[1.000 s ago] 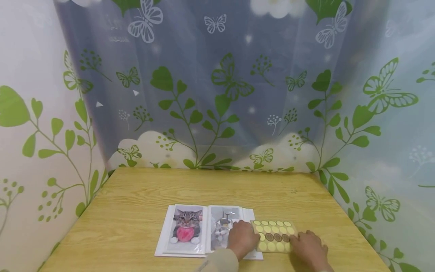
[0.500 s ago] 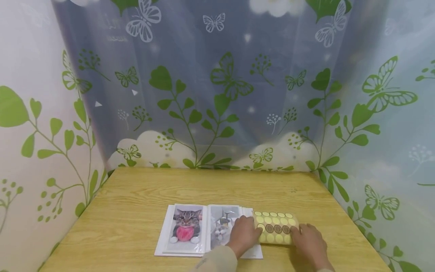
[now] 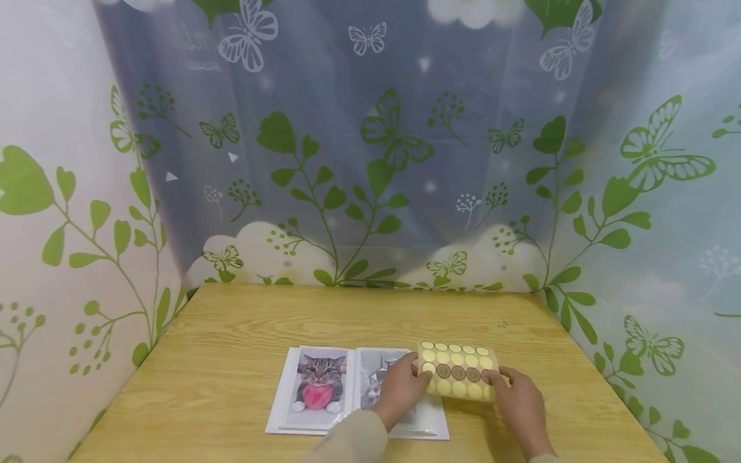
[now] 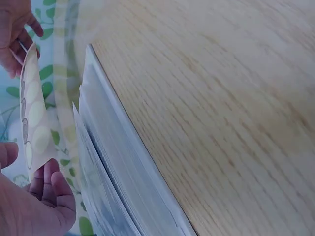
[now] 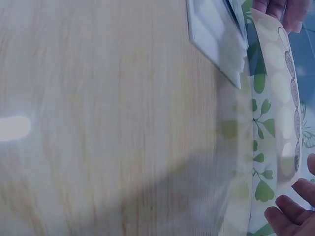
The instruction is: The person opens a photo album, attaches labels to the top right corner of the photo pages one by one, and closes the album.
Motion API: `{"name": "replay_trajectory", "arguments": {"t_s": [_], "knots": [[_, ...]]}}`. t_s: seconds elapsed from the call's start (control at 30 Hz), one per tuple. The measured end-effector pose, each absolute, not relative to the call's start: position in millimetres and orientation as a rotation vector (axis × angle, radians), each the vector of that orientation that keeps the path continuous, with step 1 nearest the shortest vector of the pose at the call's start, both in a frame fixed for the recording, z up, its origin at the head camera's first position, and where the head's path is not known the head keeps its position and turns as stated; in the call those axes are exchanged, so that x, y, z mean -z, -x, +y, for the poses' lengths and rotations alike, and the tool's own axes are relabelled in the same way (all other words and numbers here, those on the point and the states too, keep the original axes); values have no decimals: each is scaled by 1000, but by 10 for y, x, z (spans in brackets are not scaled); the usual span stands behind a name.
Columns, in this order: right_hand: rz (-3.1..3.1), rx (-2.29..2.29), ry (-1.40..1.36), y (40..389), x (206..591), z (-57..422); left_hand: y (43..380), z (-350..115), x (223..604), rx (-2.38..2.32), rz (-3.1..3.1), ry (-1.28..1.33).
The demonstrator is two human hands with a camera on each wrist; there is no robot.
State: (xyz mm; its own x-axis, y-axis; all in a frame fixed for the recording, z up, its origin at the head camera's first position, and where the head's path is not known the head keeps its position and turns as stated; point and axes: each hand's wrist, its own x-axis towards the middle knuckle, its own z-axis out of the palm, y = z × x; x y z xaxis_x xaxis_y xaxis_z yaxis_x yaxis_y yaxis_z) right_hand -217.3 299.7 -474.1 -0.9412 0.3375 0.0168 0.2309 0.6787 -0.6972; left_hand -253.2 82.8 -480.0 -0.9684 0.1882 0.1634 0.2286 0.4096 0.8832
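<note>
A tan sheet of round stickers (image 3: 456,358) hangs between both hands, tilted and raised over the table. Its dots are mostly pale yellow, with several brown ones in one row. At its left edge, my left hand (image 3: 401,387) pinches it between thumb and fingers. The right hand (image 3: 522,402) pinches the opposite edge. From the left wrist, the sheet (image 4: 38,118) shows edge-on and slightly bowed, fingers behind it. An open photo album (image 3: 280,408) lies under the left forearm; its left page has a cat with a pink heart, while the hand partly covers the right page's photo.
The wood-grain table (image 3: 231,321) carries the album near its front. A curtain (image 3: 324,193) printed with leaves and butterflies closes off the back and both sides. The right hand's shadow falls on the tabletop.
Both hands have lifted the sticker sheet off the table, tilting it up and moving it slightly left, closer to the album. The album stays where it was.
</note>
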Motion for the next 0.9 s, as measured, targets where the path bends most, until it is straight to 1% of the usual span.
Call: {"name": "replay_trajectory", "arguments": {"t_s": [0.23,0.57,0.9], "knots": [[-2639,-1300,530,2178,4730,2926,2580,769,4779,1787,-2544,281],[-2574,-1363,517,2205,4774,2864,2606,711,4728,1986,-2450,175],[-2528,-1480,505,2220,4773,2777,2624,648,4777,2221,-2351,118]]}}
